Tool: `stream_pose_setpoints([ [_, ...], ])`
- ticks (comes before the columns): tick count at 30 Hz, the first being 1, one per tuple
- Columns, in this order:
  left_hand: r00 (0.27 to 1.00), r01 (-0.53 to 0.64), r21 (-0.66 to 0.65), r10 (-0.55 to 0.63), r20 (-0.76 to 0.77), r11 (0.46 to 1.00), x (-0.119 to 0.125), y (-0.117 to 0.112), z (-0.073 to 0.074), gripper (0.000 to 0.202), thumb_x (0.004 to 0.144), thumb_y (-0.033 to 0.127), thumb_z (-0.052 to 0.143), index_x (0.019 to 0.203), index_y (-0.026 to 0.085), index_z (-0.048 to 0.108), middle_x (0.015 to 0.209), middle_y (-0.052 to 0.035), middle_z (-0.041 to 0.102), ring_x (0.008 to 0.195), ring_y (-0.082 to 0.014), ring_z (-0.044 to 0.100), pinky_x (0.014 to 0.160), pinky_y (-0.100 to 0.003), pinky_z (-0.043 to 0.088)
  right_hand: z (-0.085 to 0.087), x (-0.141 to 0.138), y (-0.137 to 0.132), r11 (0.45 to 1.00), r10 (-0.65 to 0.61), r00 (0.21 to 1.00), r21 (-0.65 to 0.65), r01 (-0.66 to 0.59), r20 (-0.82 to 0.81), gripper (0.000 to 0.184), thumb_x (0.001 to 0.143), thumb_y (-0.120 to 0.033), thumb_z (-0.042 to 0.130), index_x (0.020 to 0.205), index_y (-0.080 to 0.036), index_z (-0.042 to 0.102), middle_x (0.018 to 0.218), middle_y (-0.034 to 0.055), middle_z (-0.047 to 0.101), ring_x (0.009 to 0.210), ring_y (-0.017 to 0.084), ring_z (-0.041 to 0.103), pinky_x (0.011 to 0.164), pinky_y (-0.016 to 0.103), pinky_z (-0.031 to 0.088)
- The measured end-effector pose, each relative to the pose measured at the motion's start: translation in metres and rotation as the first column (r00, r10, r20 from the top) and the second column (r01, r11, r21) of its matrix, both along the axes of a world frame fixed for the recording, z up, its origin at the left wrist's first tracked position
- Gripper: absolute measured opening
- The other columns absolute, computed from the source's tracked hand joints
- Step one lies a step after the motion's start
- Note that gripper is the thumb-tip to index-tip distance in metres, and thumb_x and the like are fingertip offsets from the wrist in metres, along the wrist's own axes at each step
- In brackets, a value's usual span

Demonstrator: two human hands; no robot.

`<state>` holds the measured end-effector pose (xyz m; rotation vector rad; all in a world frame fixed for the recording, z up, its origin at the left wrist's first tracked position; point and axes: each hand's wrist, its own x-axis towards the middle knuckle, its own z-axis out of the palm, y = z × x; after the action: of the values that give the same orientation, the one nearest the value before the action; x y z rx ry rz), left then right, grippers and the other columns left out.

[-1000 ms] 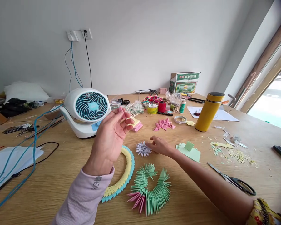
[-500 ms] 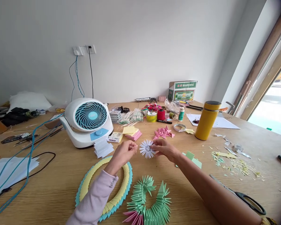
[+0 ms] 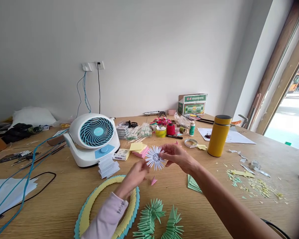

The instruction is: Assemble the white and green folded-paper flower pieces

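My right hand (image 3: 173,155) pinches a white folded-paper disc (image 3: 154,158) with points radiating all round, held up over the table. Close below its left edge is my left hand (image 3: 137,173), fingers drawn together and slightly blurred; what they hold, if anything, is hidden. A single pink folded-paper piece (image 3: 153,180) shows just right of the left fingertips. Under my left forearm lies a yellow and blue folded-paper ring (image 3: 89,202). A green folded-paper curve (image 3: 148,220) lies in front, cut off by the bottom edge. Most of the pink pieces behind my right hand are hidden.
A white fan (image 3: 96,141) stands at left beside paper slips (image 3: 108,167) and sticky notes (image 3: 139,149). Green paper squares (image 3: 194,183) lie under my right forearm. At right are a yellow flask (image 3: 219,136) and paper scraps (image 3: 257,182). Cables (image 3: 31,172) cross the left side.
My left hand has moved down and closer to the white disc. A pink piece now shows below the disc. My right hand still holds the disc, and the view has tilted up.
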<state>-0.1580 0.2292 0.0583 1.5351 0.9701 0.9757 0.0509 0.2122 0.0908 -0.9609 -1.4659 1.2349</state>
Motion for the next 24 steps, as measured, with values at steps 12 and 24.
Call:
stream_pose_setpoints([
  [12, 0.965, 0.013, -0.118, 0.019, 0.263, 0.993, 0.011, -0.030, 0.055, 0.048, 0.068, 0.033, 0.086, 0.111, 0.017, 0.068, 0.112, -0.0087, 0.073, 0.099, -0.0198, 0.067, 0.084, -0.028, 0.052, 0.028, -0.013, -0.016, 0.982, 0.022, 0.998, 0.185, -0.033, 0.059, 0.033, 0.081, -0.041, 0.075, 0.102, -0.017, 0.068, 0.095, 0.0061, 0.070, 0.080, 0.015, 0.065, 0.062, 0.024, 0.054],
  [24, 0.934, 0.074, -0.075, -0.042, 0.356, 0.994, 0.008, -0.040, 0.069, 0.046, 0.072, 0.030, 0.083, 0.113, 0.016, 0.068, 0.116, -0.0122, 0.072, 0.106, -0.0249, 0.064, 0.094, -0.038, 0.050, 0.040, -0.014, -0.028, 0.959, -0.023, 0.994, 0.282, -0.009, 0.109, 0.025, 0.083, -0.025, 0.070, 0.106, -0.018, 0.067, 0.092, 0.0049, 0.072, 0.078, 0.016, 0.067, 0.065, 0.027, 0.058],
])
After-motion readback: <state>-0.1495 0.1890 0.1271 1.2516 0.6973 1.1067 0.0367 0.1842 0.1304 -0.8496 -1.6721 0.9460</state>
